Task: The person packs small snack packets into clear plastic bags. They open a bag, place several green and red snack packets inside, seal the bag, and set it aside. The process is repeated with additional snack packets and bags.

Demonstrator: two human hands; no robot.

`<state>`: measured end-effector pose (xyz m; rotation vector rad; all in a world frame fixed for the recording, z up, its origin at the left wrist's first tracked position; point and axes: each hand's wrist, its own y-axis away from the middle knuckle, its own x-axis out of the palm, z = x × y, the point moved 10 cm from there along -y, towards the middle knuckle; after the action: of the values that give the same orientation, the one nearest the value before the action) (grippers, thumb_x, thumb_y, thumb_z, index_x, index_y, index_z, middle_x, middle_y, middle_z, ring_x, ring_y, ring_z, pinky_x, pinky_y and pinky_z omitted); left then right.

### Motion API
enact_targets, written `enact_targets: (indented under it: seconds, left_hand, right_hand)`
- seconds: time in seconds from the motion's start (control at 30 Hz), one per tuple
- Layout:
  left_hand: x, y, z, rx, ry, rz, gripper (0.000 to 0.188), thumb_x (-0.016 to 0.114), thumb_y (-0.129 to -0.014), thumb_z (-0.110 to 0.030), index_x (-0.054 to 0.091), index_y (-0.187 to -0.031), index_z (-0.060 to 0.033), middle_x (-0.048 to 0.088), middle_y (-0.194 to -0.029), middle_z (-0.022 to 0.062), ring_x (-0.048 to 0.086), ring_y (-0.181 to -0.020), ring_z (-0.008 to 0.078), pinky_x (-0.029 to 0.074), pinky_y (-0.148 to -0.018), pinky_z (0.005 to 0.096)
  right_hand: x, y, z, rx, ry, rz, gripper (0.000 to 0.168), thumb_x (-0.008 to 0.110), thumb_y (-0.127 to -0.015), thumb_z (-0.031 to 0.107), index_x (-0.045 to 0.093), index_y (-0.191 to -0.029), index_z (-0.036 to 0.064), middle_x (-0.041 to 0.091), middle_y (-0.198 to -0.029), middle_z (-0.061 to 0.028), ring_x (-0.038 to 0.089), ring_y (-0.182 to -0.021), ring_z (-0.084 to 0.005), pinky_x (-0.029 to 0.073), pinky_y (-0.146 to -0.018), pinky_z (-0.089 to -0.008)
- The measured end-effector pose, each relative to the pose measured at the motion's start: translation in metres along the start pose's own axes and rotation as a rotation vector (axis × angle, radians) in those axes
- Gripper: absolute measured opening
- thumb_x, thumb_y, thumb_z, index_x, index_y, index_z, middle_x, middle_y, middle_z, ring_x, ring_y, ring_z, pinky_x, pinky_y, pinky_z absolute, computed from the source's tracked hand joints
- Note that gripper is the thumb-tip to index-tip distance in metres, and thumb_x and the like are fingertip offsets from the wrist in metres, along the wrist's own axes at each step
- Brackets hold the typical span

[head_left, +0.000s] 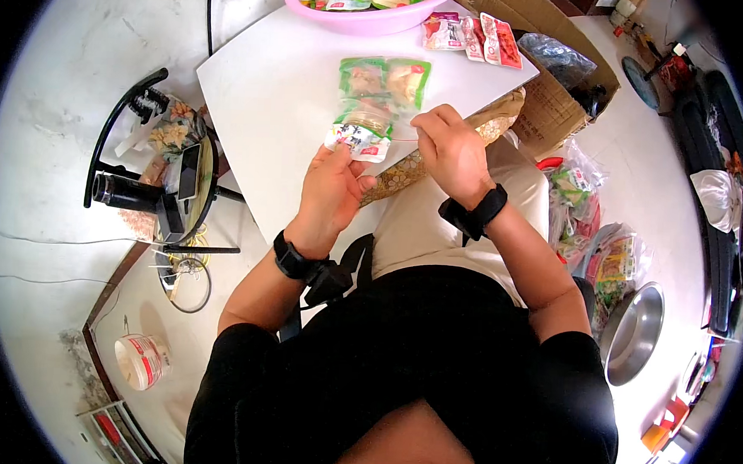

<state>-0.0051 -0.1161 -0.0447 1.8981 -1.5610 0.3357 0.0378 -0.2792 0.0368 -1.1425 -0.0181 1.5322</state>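
Observation:
My left hand (336,190) holds the near end of a small green-and-white food packet (358,141) above the white table, thumb on top. The packet bears writing and has a clear middle with pale contents. A thin red strand (404,139) runs from the packet's right side to my right hand (451,151), whose bent fingers pinch it. Just beyond the held packet are two more green-edged clear packets, the left one (361,76) and the right one (408,83), side by side. Whether they touch the held packet I cannot tell.
A pink basin (371,22) full of packets stands at the table's (277,103) far edge, with several red-and-white packets (501,42) to its right. A cardboard box (548,109) adjoins the right corner. Bagged packets (575,191) and a metal basin (637,337) are lower right.

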Motion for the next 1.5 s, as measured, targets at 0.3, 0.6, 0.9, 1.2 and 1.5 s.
enact_targets:
  seconds: [0.3, 0.6, 0.9, 1.2, 1.5]
  left_hand:
    - [0.025, -0.014, 0.006, -0.029, 0.013, 0.031, 0.022, 0.038, -0.100, -0.018, 0.047, -0.119, -0.0124, 0.061, -0.111, 0.0044, 0.061, -0.088, 0.0141, 0.047, -0.061, 0.0314]
    - [0.002, -0.004, -0.011, 0.031, 0.077, -0.041, 0.021, 0.035, -0.103, -0.023, 0.046, -0.119, -0.0141, 0.059, -0.114, 0.0030, 0.061, -0.096, 0.0160, 0.044, -0.063, 0.0315]
    - [0.020, -0.005, 0.015, -0.068, 0.064, 0.042, 0.022, 0.033, -0.103, -0.026, 0.045, -0.120, -0.0170, 0.061, -0.112, 0.0029, 0.061, -0.096, 0.0152, 0.043, -0.062, 0.0313]
    - [0.050, -0.057, 0.015, -0.038, 0.079, 0.131, 0.017, 0.044, -0.100, -0.022, 0.052, -0.111, -0.0118, 0.063, -0.100, 0.0041, 0.059, -0.080, 0.0124, 0.042, -0.058, 0.0265]
    - [0.039, -0.063, 0.050, -0.256, -0.005, 0.159, 0.028, 0.043, -0.101, -0.030, 0.055, -0.103, -0.0059, 0.062, -0.088, 0.0071, 0.059, -0.073, 0.0169, 0.049, -0.061, 0.0291]
  right_hand:
    - [-0.011, 0.002, 0.016, -0.167, -0.008, -0.117, 0.016, 0.059, -0.078, -0.002, 0.064, -0.092, 0.004, 0.060, -0.088, -0.0129, 0.060, -0.077, -0.0328, 0.050, -0.066, -0.0387]
    - [0.000, -0.002, -0.016, 0.063, -0.100, -0.023, 0.011, 0.059, -0.079, 0.003, 0.062, -0.089, 0.006, 0.060, -0.087, -0.0131, 0.059, -0.076, -0.0344, 0.049, -0.065, -0.0422]
    - [-0.004, 0.003, 0.008, -0.029, -0.154, -0.079, 0.014, 0.059, -0.079, 0.003, 0.063, -0.091, 0.005, 0.061, -0.086, -0.0123, 0.060, -0.082, -0.0332, 0.049, -0.069, -0.0410]
    - [-0.010, 0.003, 0.008, -0.080, -0.210, -0.169, 0.013, 0.059, -0.078, 0.002, 0.062, -0.090, 0.004, 0.061, -0.084, -0.0131, 0.060, -0.081, -0.0332, 0.049, -0.069, -0.0417]
    - [0.008, 0.006, 0.004, -0.059, -0.201, 0.014, 0.005, 0.060, -0.079, 0.007, 0.060, -0.084, 0.006, 0.060, -0.083, -0.0124, 0.059, -0.078, -0.0340, 0.048, -0.065, -0.0414]
